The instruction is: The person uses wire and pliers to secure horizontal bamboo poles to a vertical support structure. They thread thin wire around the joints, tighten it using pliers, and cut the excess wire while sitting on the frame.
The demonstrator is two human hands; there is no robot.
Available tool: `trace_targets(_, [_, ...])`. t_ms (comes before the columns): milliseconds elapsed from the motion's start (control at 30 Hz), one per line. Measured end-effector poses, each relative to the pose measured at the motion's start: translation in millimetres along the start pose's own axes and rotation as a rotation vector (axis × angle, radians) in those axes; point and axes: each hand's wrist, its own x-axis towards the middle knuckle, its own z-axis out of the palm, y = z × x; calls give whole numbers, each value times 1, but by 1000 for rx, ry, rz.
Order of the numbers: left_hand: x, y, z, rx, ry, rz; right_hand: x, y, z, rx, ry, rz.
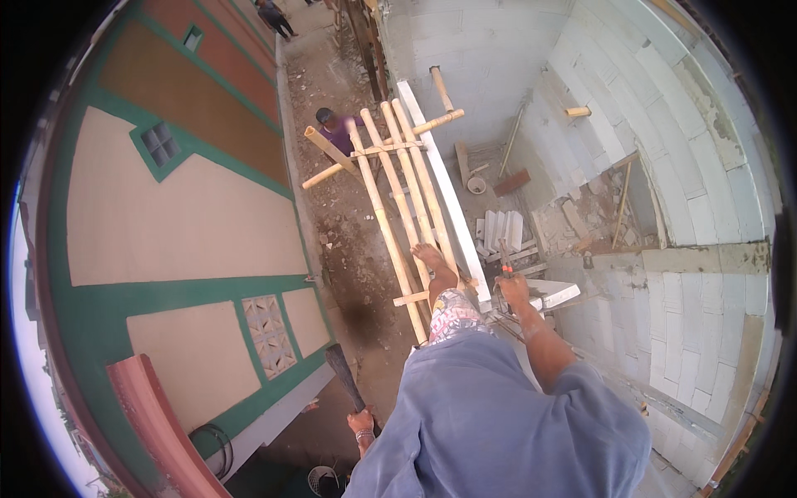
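At the lower left, my left hand (362, 422) is closed round the narrow end of a long dark tool (342, 373), broader at its far end; its exact kind is unclear. On the right, my right hand (514, 290) grips a tool with orange on its handle (506, 269); its thin metal end points away from me. A white block (552, 293) lies just beside that hand. My bare foot (428, 255) rests on the bamboo poles (398, 183) of a raised scaffold, alongside the white top edge of a block wall (448, 195).
Below the scaffold, a person in a dark cap (325, 114) stands in the rubble-strewn alley (340, 224). A green-trimmed house wall (183, 203) borders the left. In the block-walled space on the right are stacked white blocks (502, 226) and a bucket (476, 185).
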Motion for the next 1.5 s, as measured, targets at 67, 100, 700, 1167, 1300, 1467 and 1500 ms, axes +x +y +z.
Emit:
trace_targets(67, [34, -12, 11, 292, 288, 257, 30, -42, 34, -12, -42, 6])
trace_targets(100, [43, 2, 15, 210, 231, 132, 47, -62, 44, -62, -60, 2])
trace_targets(700, [168, 408, -48, -16, -48, -37, 301, -404, 65, -422, -245, -225])
trace_targets(1167, [377, 664, -87, 421, -197, 206, 471, -446, 212, -768, -541, -259])
trace_targets(1300, [430, 690, -60, 484, -211, 265, 525, -436, 282, -853, -654, -421])
trace_targets(1467, [507, 750, 6, 453, -158, 483, 564, -459, 329, -960, -853, -646])
trace_targets(1500, [521, 758, 20, 444, -170, 469, 565, -437, 349, -956, -880, -707])
